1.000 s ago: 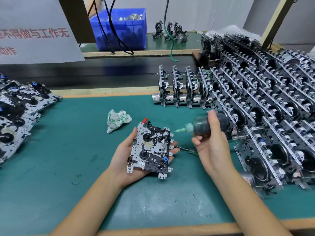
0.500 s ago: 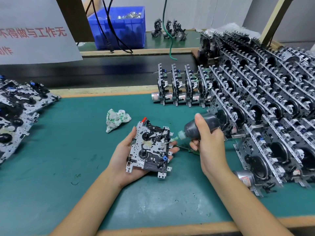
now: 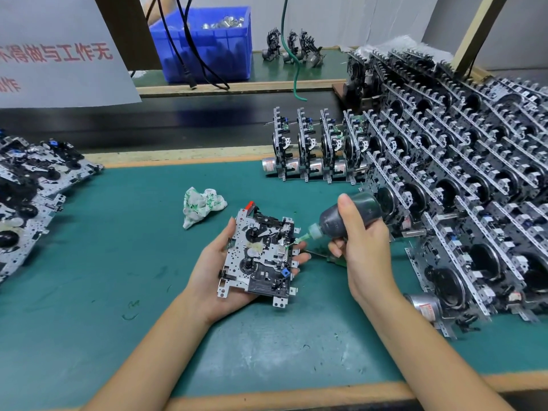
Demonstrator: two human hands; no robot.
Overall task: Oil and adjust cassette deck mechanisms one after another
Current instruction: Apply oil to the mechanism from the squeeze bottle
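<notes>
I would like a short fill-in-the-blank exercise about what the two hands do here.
1. The left hand holds one cassette mechanism from ____.
2. The right hand grips a dark oil ____.
3. The nozzle tip points at the mechanism's ____ edge.
4. A crumpled ____ lies on the green mat.

Missing: below; bottle; right; cloth
</notes>
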